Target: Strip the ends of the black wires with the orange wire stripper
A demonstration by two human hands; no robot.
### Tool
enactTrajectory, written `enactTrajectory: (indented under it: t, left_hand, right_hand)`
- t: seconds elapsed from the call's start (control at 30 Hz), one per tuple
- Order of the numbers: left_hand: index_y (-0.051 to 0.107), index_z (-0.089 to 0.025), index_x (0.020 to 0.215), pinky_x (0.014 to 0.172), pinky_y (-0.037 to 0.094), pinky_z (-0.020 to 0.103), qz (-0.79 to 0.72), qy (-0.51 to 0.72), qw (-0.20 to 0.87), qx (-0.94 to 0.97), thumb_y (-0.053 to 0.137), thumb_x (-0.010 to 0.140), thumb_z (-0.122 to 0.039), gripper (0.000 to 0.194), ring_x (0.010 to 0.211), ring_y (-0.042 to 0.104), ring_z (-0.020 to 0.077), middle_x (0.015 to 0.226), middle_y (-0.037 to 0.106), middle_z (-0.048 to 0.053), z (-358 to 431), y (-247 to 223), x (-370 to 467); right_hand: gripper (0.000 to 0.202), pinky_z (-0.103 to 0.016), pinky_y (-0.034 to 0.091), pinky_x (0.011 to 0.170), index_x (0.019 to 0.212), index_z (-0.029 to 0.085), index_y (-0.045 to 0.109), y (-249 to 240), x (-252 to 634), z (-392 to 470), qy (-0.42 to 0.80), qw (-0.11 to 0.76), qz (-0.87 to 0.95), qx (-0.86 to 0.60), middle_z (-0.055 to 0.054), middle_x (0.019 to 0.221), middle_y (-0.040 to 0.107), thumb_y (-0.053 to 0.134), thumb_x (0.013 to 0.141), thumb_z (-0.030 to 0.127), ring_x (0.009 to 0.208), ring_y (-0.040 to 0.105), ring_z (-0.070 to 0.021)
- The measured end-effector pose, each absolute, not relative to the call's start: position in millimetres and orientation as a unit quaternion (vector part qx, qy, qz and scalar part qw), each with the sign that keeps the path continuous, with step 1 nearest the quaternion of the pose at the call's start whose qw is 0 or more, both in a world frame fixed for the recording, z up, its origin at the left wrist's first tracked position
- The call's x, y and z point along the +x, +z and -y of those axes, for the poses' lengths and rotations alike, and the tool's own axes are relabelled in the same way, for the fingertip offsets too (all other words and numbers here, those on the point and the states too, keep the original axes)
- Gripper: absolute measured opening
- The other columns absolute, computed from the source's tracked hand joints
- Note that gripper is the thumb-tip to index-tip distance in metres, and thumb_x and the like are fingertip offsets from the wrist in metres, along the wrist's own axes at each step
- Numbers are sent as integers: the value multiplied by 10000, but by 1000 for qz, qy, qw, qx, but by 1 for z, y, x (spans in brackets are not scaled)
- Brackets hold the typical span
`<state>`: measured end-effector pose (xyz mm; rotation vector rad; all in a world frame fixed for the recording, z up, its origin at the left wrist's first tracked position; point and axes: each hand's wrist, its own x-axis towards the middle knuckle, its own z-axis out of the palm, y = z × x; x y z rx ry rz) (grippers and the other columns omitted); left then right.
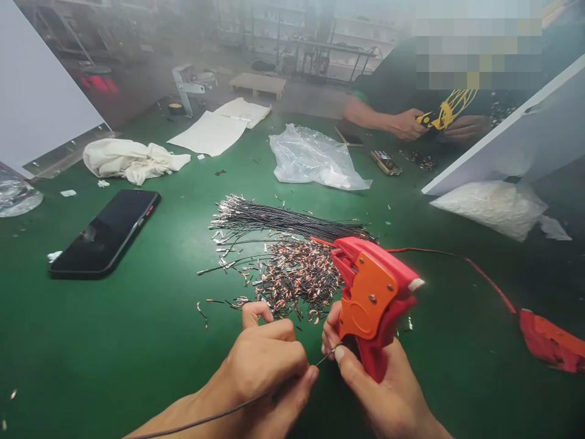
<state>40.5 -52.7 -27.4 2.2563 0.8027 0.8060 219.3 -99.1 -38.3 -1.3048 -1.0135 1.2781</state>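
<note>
At six o'clock my left hand pinches the black wire; my right hand pinches its end, cradling the red tool. I'd expect it light, springy: grip near the tip.

The left forearm rises from the bottom edge to a left hand turned back-up, its fingers folded into a tight pinch with the left thumb, while one crooked finger, probably the little one, juts forward. Beside it, well apart at the wrists but near at the fingertips, the right hand is closed in a grip, its thumb angled up and inward towards its curled fingertips.
</note>
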Motion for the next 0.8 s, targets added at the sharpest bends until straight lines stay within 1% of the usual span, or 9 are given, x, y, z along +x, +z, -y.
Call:
enactTrajectory:
  t: [0.1, 0.2, 0.3, 0.37, 0.43, 0.57, 0.67, 0.8]
  left_hand:
    - [403, -176, 649, 793, 311, 357, -306, 284, 292, 861, 450, 892, -69, 269, 570, 427, 83, 575, 464, -76, 52, -24, 40]
    - [392, -180, 648, 785, 320, 360, -308, 271, 285, 867, 429, 889, -63, 271, 564, 433, 88, 574, 474, -68, 51, -23, 40]
    - [367, -182, 650, 774, 321, 359, -308, 274, 280, 867, 426, 886, -59, 272, 564, 428, 90, 574, 472, -66, 51, -24, 39]
    - [354, -184, 652, 771, 321, 359, -311, 276, 278, 866, 427, 882, -55, 274, 563, 418, 94, 572, 470, -64, 50, -26, 39]
    - [349, -187, 657, 773, 321, 355, -311, 278, 280, 865, 431, 878, -47, 274, 569, 412, 96, 576, 463, -65, 50, -28, 39]
    - [340, -189, 677, 765, 315, 331, -304, 290, 285, 862, 440, 877, -37, 271, 577, 402, 93, 594, 429, -74, 49, -31, 39]
    - [319, -194, 680, 768, 314, 331, -307, 290, 278, 863, 433, 877, -34, 278, 566, 397, 96, 587, 411, -77, 48, -32, 38]
    - [302, -197, 673, 783, 322, 340, -310, 271, 271, 870, 417, 869, -31, 281, 568, 421, 101, 591, 430, -65, 45, -32, 37]
  right_hand:
    - [178, -286, 493, 759, 1042, 266, 618, -37, 217, 98, 509, 503, 423, -556, 0, 854, 597, 626, 864, 251, 771, 575, -167]
    - [164, -296, 497, 759, 1028, 262, 616, -35, 216, 96, 483, 496, 446, -566, -9, 854, 597, 598, 865, 246, 778, 592, -178]
    - [165, -302, 492, 695, 1001, 256, 609, -34, 217, 92, 454, 478, 489, -571, -12, 809, 587, 591, 839, 229, 720, 575, -185]
    - [120, -309, 466, 631, 922, 245, 597, -35, 219, 90, 425, 457, 520, -583, -12, 758, 576, 606, 807, 211, 660, 544, -188]
    - [87, -315, 444, 606, 859, 246, 574, -37, 221, 89, 400, 440, 536, -599, -4, 709, 556, 610, 794, 202, 624, 519, -189]
    - [121, -331, 479, 648, 879, 251, 585, -40, 223, 88, 407, 441, 530, -599, 11, 650, 533, 617, 787, 178, 625, 538, -209]
    - [151, -339, 506, 664, 896, 246, 604, -41, 222, 86, 413, 446, 526, -594, 6, 657, 557, 630, 773, 161, 610, 549, -209]
    - [122, -318, 482, 615, 839, 255, 583, -43, 220, 84, 387, 445, 537, -603, 13, 647, 529, 601, 773, 154, 578, 530, -197]
